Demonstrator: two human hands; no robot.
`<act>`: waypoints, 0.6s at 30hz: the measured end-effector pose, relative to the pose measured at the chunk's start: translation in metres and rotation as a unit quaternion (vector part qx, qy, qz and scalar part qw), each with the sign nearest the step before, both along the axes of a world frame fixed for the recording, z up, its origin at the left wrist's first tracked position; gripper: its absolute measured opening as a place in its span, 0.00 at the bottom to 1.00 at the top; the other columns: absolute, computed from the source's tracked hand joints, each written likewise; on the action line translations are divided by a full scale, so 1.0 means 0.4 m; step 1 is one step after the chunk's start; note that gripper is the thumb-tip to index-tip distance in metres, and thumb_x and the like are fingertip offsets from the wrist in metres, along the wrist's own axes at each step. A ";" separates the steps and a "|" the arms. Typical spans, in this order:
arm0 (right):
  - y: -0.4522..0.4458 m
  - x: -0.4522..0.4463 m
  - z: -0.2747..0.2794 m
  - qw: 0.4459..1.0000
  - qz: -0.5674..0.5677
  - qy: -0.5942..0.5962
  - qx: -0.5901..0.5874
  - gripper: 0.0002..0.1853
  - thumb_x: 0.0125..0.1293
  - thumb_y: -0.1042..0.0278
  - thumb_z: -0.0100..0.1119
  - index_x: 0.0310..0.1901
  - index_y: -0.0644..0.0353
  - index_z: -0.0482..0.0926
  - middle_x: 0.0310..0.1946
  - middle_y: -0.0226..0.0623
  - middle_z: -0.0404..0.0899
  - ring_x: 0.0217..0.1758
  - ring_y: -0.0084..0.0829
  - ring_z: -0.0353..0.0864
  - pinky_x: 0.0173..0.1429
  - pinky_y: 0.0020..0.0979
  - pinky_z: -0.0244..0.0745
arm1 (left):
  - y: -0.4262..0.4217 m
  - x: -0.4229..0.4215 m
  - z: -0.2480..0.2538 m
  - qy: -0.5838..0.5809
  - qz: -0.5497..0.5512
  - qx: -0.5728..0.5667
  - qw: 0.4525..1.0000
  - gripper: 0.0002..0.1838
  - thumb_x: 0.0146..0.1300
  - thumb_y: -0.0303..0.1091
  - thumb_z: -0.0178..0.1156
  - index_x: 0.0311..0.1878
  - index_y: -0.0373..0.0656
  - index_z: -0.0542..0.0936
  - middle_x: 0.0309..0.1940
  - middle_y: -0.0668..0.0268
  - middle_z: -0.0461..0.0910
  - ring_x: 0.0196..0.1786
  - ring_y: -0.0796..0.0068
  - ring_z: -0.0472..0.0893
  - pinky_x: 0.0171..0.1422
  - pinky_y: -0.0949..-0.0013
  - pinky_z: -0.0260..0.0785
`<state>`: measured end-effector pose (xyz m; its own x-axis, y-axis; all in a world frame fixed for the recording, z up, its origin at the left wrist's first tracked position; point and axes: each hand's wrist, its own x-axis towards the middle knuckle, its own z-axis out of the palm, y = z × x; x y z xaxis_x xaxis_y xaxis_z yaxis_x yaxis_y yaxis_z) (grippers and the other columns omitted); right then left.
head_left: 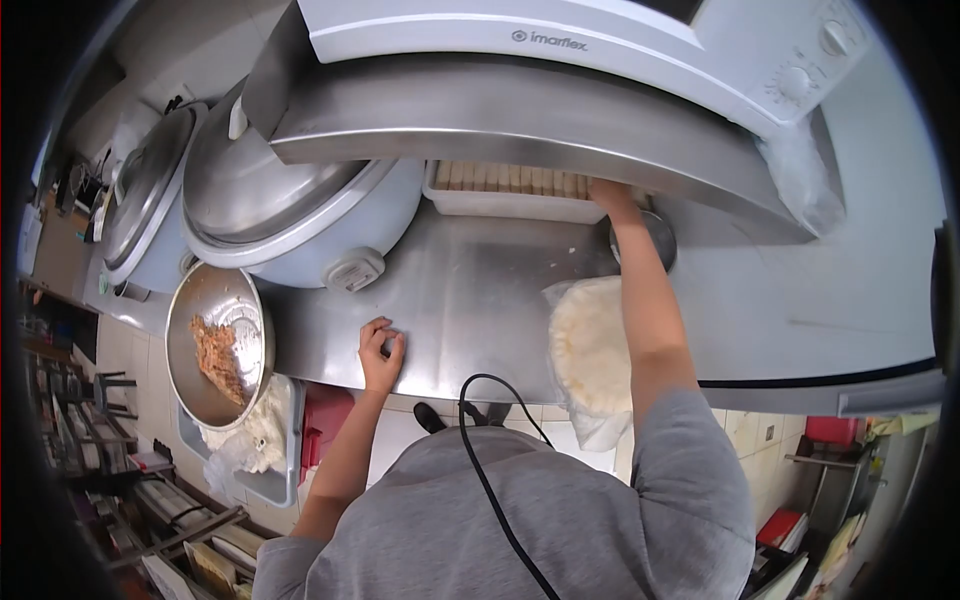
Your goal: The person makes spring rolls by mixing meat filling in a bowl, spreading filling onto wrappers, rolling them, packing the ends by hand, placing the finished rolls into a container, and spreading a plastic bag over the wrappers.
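My left hand [380, 356] rests at the front of the steel counter [460, 290], its fingers loosely curled and apart from the thumb, with nothing visible in it. My right hand [611, 192] reaches forward under the steel shelf to the right end of a white rectangular tray [520, 207]. Rows of pale, slim rolls or sticks [510, 179] stand side by side in that tray. The right fingers are mostly hidden, so what they touch cannot be made out. Below my right forearm lies a stack of round pale wrappers [590, 345] on clear plastic.
A metal bowl [262, 345] with orange-brown filling [217, 358] sits at left, above a grey bin [290, 450] holding whitish material. Two large lidded cookers [300, 245] [150, 240] stand behind. The overhanging shelf [520, 110] carries a white oven [560, 40]. A dark round bowl [658, 240] is beside the tray.
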<state>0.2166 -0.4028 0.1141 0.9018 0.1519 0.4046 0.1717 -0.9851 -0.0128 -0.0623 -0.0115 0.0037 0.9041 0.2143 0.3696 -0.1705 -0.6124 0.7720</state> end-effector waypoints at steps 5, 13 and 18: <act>-0.045 -0.322 0.291 0.924 0.051 0.205 0.318 0.14 0.57 0.67 0.61 0.46 0.58 0.80 0.40 0.42 0.82 0.45 0.36 0.80 0.52 0.35 0.73 | 0.006 -0.005 -0.002 0.003 -0.007 -0.032 0.999 0.04 0.51 0.26 0.62 0.28 0.36 0.77 0.43 0.56 0.76 0.50 0.57 0.74 0.55 0.62 0.66; -0.142 -0.520 0.662 0.944 -0.044 -0.263 0.195 0.13 0.56 0.60 0.64 0.38 0.59 0.83 0.35 0.36 0.82 0.38 0.35 0.80 0.46 0.34 0.74 | 0.031 0.003 -0.009 0.006 -0.035 -0.098 0.995 0.04 0.54 0.27 0.61 0.29 0.36 0.77 0.45 0.56 0.75 0.50 0.58 0.74 0.57 0.64 0.63; -0.221 -0.445 0.675 0.950 -0.127 -0.277 0.074 0.13 0.59 0.59 0.61 0.39 0.59 0.80 0.36 0.40 0.81 0.42 0.42 0.79 0.48 0.36 0.73 | 0.005 0.036 0.064 0.016 -0.061 -0.146 0.987 0.04 0.55 0.28 0.61 0.30 0.38 0.78 0.47 0.58 0.74 0.53 0.60 0.73 0.58 0.63 0.62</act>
